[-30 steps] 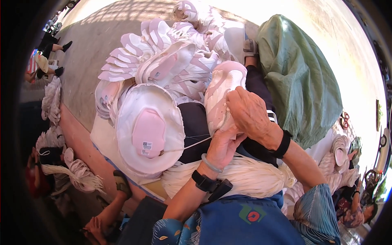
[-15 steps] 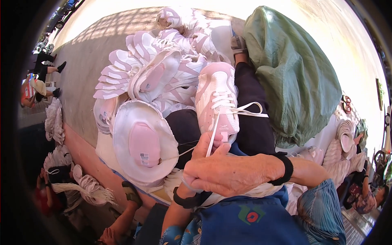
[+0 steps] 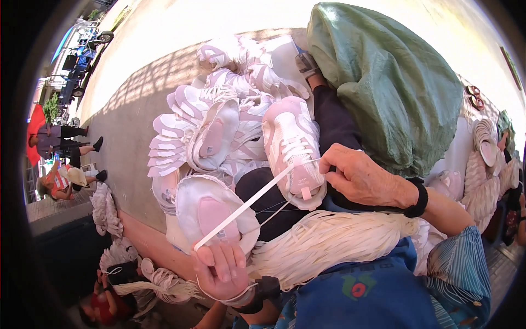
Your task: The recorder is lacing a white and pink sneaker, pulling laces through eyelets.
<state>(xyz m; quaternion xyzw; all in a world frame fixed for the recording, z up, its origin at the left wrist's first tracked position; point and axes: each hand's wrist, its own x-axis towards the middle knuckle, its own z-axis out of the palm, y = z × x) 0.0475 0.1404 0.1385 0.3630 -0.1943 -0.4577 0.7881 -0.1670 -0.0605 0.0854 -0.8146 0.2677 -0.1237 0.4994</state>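
A white and pink sneaker point(image 3: 290, 151) lies on my lap, toe pointing away. My right hand point(image 3: 361, 178) rests against its near side and pinches the white shoelace point(image 3: 246, 205) where it meets the shoe. The lace runs taut down to my left hand point(image 3: 222, 268), which is closed around its free end with the palm up. A second white shoe with a pink insole point(image 3: 211, 211) lies just left of the lace. A thick bundle of white laces point(image 3: 329, 244) lies across my lap under both arms.
A heap of white and pink sneakers point(image 3: 219, 118) is stacked ahead on the pavement. A big green sack point(image 3: 389, 82) stands at the right. People sit at the far left point(image 3: 60, 181) and lower left point(image 3: 104, 312), and more lace bundles point(image 3: 107, 211) lie there.
My hands were together at the shoe; my left hand has pulled away down and left, drawing the lace out taut. My right hand stays at the sneaker.
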